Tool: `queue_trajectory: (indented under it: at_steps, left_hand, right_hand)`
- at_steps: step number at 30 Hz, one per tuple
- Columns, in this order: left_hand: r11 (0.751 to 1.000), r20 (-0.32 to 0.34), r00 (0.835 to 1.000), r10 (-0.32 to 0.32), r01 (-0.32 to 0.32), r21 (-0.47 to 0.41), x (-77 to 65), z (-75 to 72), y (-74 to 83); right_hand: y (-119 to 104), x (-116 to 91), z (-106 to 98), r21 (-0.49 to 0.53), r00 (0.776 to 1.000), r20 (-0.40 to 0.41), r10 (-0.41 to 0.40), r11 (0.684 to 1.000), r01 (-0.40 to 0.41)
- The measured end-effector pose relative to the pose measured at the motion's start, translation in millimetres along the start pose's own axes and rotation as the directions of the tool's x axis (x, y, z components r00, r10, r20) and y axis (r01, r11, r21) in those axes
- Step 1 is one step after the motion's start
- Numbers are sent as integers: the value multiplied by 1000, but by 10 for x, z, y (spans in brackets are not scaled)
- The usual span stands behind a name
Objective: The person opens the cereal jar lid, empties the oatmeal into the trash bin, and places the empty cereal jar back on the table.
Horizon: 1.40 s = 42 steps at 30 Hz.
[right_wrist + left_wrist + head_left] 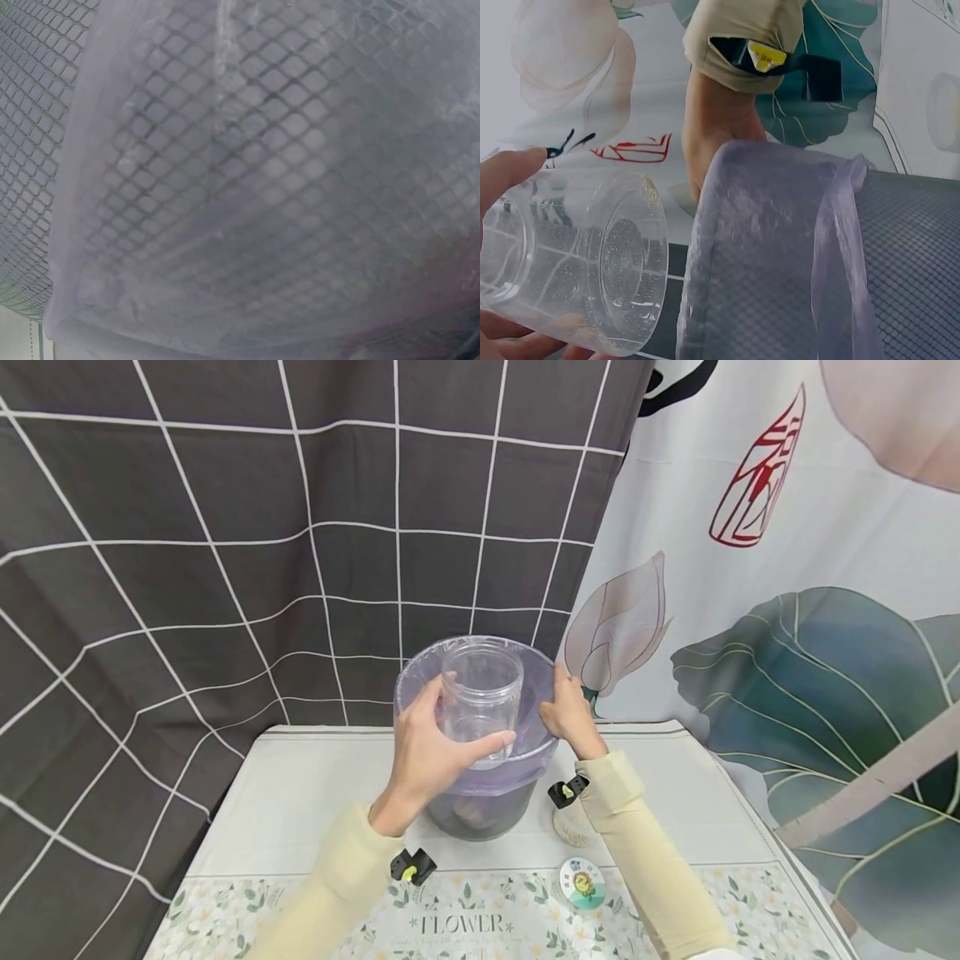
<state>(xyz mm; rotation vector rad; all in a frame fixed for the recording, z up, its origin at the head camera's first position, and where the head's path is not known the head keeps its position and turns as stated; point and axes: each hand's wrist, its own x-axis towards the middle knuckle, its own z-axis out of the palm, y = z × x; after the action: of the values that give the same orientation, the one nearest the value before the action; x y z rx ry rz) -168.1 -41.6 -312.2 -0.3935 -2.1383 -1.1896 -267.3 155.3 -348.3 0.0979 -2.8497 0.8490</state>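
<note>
Jar (482, 706): clear, neck uppermost and base down, over the mouth of the bin (483, 820). The left-wrist view shows its base just apart from the bin's rim. We note pale crumbs (651, 191) at the base edge; we see no lid on the jar.

Grip: the left hand (427, 739) grasps the jar round its side, thumb on the near face. The right hand (570, 714) grips the bin's rim on its right side; in the left-wrist view its fingertips are hidden.

Bin: upright, dark mesh, with a purple liner (480, 782) folded over the rim.

Step in hand, as we judge it: holding the jar over the bin while the other hand steadies the rim. The next move, we think, calls for a firm right hand and a jar kept off the liner's edge. Lowering it would want the left fingers clear of the rim; tipping it would want a good turn of the wrist.

Outward: a tub (573, 828) near the bin's front right, partly behind the right sleeve (637, 831), contents unclear. A round lid (582, 883) lies farther in front of the bin, on the flower-printed cloth (330, 810). Behind the bin, a grid curtain (345, 560).
</note>
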Motion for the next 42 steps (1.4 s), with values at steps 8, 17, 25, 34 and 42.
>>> queue_trajectory:
  at_steps: [8,17,25,34,42]
  left_hand:
    - [999,12,999,42,-41,-36,-71,99,84]
    - [992,9,994,112,-111,-55,-209,200,232]
    - [990,43,990,131,-128,-59,-255,242,318]
    - [990,52,990,133,-130,-46,-298,273,316]
    - [994,79,992,99,-95,-58,-396,295,272]
  right_hand:
    - [6,-8,-8,8,1000,-18,-14,1000,14]
    - [24,-66,-42,74,995,-17,-96,993,97]
    - [-5,-56,-62,120,997,-17,-75,990,77]
    - [94,9,1,41,994,-25,-108,993,109]
    - [33,-13,-17,11,995,-47,-88,996,89]
